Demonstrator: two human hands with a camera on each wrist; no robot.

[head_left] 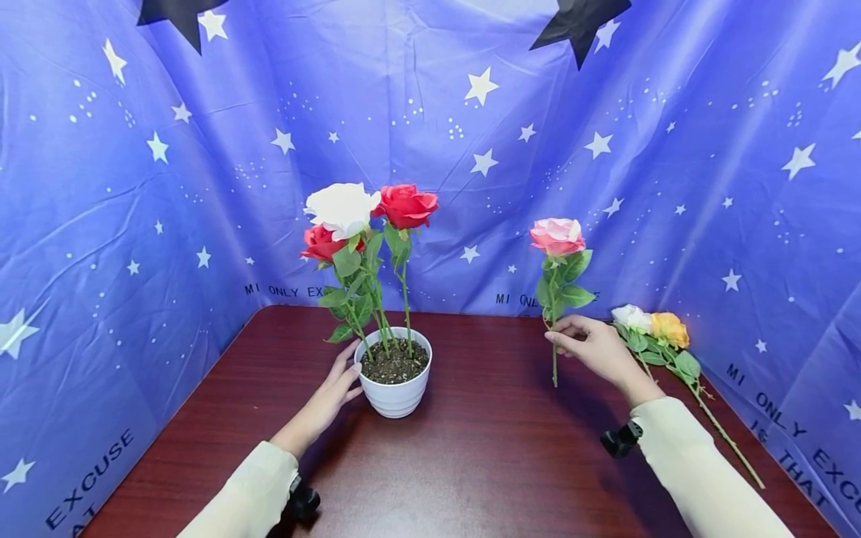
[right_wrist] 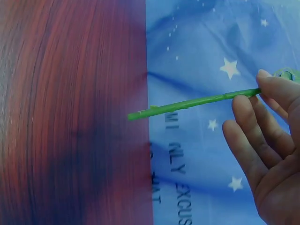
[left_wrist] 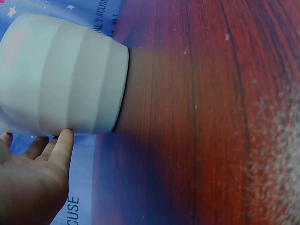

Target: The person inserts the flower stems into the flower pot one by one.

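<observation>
Pink rose (head_left: 557, 237) pinched in your right hand (head_left: 597, 348), white pot (head_left: 395, 397) left of that grip, your left hand (head_left: 332, 387) resting loosely against it

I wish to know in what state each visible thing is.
White pot: upright, holding soil.
Red roses: standing in the soil.
Potted white rose: standing in soil.
Pink rose: held upright, not planted.
Yellow rose: lying on the table.
Other white rose: lying beside it.
Left hand: touching the pot.
Right hand: pinching the pink rose's stem.
</observation>
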